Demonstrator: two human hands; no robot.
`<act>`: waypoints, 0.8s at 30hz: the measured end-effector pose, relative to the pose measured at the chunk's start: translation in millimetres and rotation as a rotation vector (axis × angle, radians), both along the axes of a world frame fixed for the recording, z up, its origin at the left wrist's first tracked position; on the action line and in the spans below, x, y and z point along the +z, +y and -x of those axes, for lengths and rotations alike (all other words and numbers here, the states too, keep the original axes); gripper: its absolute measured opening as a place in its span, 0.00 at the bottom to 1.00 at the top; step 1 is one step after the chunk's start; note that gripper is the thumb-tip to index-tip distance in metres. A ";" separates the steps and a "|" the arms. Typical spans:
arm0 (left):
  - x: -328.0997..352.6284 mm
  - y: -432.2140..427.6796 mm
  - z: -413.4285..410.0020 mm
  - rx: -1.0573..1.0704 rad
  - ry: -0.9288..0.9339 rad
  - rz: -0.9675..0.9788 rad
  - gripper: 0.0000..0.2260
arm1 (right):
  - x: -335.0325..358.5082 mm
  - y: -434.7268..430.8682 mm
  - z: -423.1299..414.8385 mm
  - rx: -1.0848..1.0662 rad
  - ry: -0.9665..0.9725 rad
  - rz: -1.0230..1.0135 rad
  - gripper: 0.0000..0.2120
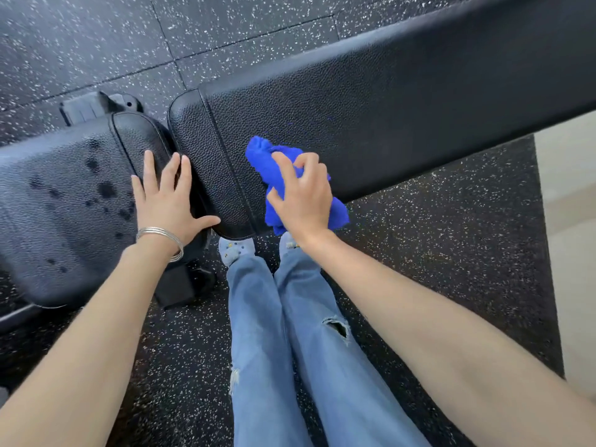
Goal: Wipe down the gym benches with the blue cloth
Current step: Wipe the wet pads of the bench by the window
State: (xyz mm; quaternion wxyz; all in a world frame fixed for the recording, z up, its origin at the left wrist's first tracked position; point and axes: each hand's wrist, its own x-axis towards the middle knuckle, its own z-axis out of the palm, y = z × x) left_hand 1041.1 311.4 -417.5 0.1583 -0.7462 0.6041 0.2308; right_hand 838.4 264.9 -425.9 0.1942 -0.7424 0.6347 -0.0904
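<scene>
A black padded gym bench runs across the view in two parts: a long back pad (387,101) on the right and a shorter seat pad (64,201) on the left, spotted with wet droplets. My right hand (301,195) is shut on a bunched blue cloth (267,162) and presses it onto the near edge of the long pad. My left hand (167,201) lies flat with fingers spread on the end of the seat pad, at the gap between the two pads. A silver bangle circles that wrist.
Black speckled rubber floor tiles (435,253) surround the bench. The bench's black frame and foot (180,288) sit under the seat pad. My legs in blue jeans (283,350) stand right against the bench. A pale floor strip (571,253) lies at the right.
</scene>
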 end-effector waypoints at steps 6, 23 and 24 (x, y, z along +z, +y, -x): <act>3.0 -0.2 0.2 0.009 0.012 -0.003 0.50 | 11.4 -35.5 34.4 0.294 0.062 -0.023 0.24; -7.4 8.9 -5.1 0.004 0.046 0.089 0.50 | 13.0 -51.7 49.5 -0.487 -0.068 -0.111 0.21; -7.0 9.2 -5.5 0.004 0.052 0.092 0.50 | 12.9 -47.1 40.3 -0.447 -0.069 -0.116 0.21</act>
